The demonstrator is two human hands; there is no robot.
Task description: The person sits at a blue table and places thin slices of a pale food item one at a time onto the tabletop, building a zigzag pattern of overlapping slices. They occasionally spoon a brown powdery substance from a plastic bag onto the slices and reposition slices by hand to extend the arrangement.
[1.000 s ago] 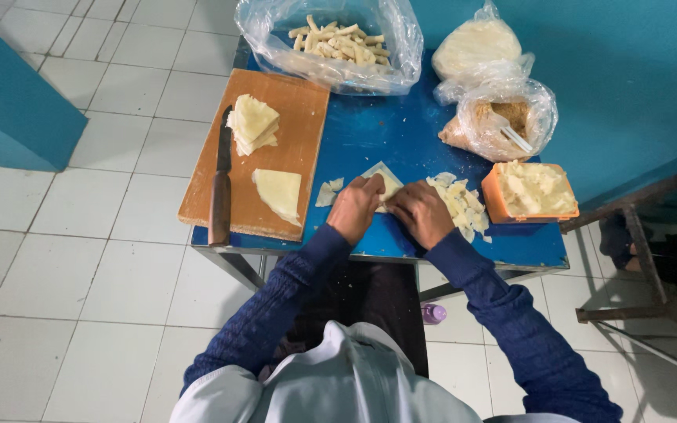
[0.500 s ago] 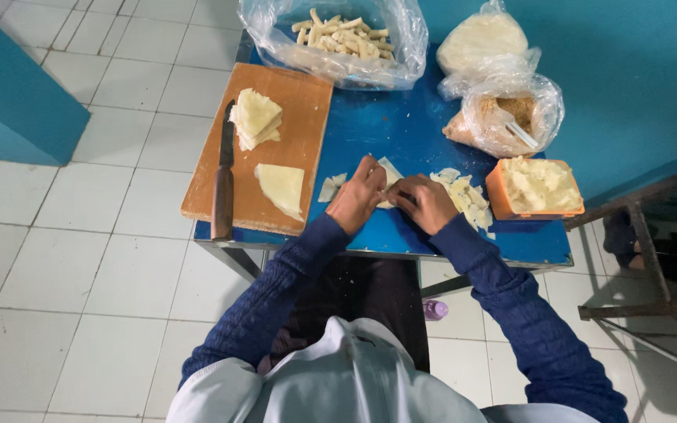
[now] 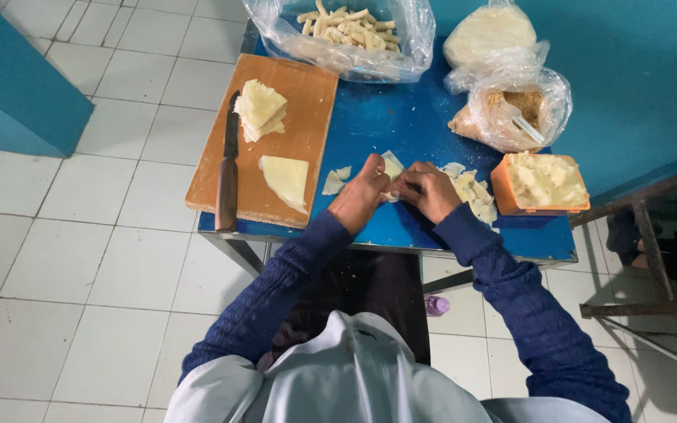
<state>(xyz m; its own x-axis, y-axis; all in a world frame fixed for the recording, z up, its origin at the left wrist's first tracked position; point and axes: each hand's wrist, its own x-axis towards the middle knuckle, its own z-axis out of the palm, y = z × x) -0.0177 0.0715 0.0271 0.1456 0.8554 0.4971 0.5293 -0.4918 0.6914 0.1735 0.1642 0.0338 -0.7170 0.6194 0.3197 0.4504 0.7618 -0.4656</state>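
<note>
My left hand (image 3: 360, 194) and my right hand (image 3: 428, 190) meet over the blue table (image 3: 385, 117), both pinching a pale thin wrapper sheet (image 3: 392, 165) whose corner sticks up between them. Loose wrapper pieces (image 3: 334, 182) lie just left of my left hand. A small heap of pale wrappers (image 3: 473, 192) sits right of my right hand. An orange tub of pale filling (image 3: 541, 182) stands further right.
A wooden cutting board (image 3: 307, 117) at the table's left carries a knife (image 3: 227, 176), a stack of wrappers (image 3: 260, 108) and a triangular sheet (image 3: 284, 178). At the back stand a clear bag of rolled sticks (image 3: 350, 27) and two plastic bags (image 3: 511, 110).
Both hands have closed in together around the wrapper sheet, fingers now folding it. The camera view shifted slightly; nothing else on the table moved.
</note>
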